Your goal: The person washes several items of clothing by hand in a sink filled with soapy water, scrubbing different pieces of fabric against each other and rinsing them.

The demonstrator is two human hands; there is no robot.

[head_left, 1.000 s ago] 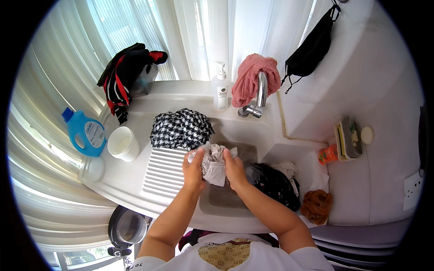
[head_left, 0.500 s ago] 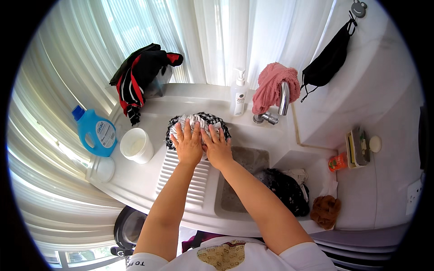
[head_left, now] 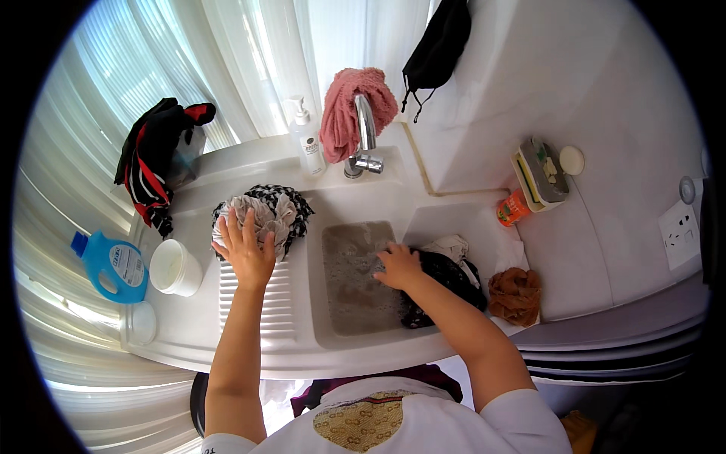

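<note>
The left hand (head_left: 248, 253) lay flat with its fingers spread, pressing down on a pale grey cloth (head_left: 266, 214) rather than gripping it; that cloth sat bunched on a black-and-white checked garment (head_left: 291, 204) at the head of the ribbed washboard (head_left: 253, 306), at about eleven o'clock from the middle of the basin. The right hand (head_left: 397, 265) reached into the basin (head_left: 359, 284) of cloudy water, its fingers loosely curled at the water's right edge and touching a dark wet garment (head_left: 446, 281); whether it actually gripped anything I could not tell.

At three o'clock from the right hand the dark garment lay heaped over the basin's rim, with a pale crumpled cloth (head_left: 450, 246) just above it and a brown cloth (head_left: 516, 291) further out on the counter. At twelve o'clock from the basin stood the chrome tap (head_left: 364, 140), a pink towel (head_left: 349, 113) draped over it, and just to its left a white pump bottle (head_left: 306, 140).

At nine o'clock from the left hand sat a white cup (head_left: 174, 267), then a blue detergent bottle (head_left: 112, 265) lying near the edge. At eleven o'clock a black and red garment (head_left: 155, 159) hung by the curtain. Out at two o'clock from the basin were a small orange container (head_left: 513, 208) and a soap holder (head_left: 541, 168)
</note>
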